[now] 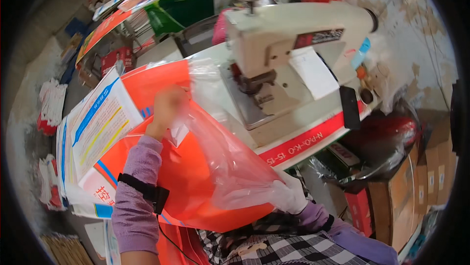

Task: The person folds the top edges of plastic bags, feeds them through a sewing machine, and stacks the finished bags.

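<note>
A bright orange printed sack (196,167) lies across my lap and the table's left side. A clear plastic film (240,167), like a bag liner, stretches over it. My left hand (170,107), bare and blurred, is at the sack's upper part, near the film's far end; its fingers are smeared. My right hand (292,194), in a white glove, is closed on the film's near right corner, low beside my lap. Just beyond the film stands a cream sewing machine (293,39), its presser foot (264,99) apart from the sack.
Printed white and orange sacks (105,118) are piled to the left. A black phone (349,108) and a white paper (313,74) rest on the machine. Cardboard boxes (401,201) and a clear-wrapped red bundle (382,140) stand at the right. A green-covered table (181,8) is behind.
</note>
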`<state>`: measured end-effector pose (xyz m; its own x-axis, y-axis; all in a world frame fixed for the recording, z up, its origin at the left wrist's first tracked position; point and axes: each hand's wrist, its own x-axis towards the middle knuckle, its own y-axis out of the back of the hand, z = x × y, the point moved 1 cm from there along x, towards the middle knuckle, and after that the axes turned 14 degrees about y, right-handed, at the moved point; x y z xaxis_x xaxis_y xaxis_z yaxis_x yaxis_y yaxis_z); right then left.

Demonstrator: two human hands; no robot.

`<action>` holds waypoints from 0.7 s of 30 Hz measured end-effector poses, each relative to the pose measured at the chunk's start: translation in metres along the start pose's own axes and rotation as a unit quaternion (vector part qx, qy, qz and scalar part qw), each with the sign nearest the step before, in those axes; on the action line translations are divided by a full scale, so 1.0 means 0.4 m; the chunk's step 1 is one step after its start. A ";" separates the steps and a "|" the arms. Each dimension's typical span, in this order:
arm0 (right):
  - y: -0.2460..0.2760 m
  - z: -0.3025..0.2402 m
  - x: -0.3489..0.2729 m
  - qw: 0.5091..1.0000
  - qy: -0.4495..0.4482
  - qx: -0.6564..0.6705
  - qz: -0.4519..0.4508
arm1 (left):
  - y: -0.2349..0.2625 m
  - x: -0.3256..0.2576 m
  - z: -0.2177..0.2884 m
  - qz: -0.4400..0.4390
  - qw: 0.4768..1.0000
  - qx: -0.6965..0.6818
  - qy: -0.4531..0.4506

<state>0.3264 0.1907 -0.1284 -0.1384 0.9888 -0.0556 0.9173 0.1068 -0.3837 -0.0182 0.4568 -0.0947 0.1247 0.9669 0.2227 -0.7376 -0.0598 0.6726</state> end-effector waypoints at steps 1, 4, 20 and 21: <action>0.025 0.004 -0.010 1.000 0.002 0.003 0.014 | -0.036 0.029 0.020 -0.013 0.998 -0.062 0.001; 0.103 -0.011 -0.049 0.989 0.022 -0.119 0.080 | -0.156 0.072 0.081 -0.066 0.996 -0.062 0.000; 0.210 0.093 -0.141 0.965 0.148 -0.216 0.010 | -0.221 0.110 0.250 -0.150 0.953 0.196 -0.174; 0.188 0.082 -0.097 0.903 0.237 -0.353 -0.062 | -0.205 0.115 0.244 -0.124 0.945 0.299 -0.047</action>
<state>0.3884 0.1570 -0.1852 -0.2354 0.8803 0.4118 0.9380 0.0947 0.3336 0.1128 0.4821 -0.0706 0.3238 0.9449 0.0481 -0.1748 0.0098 0.9846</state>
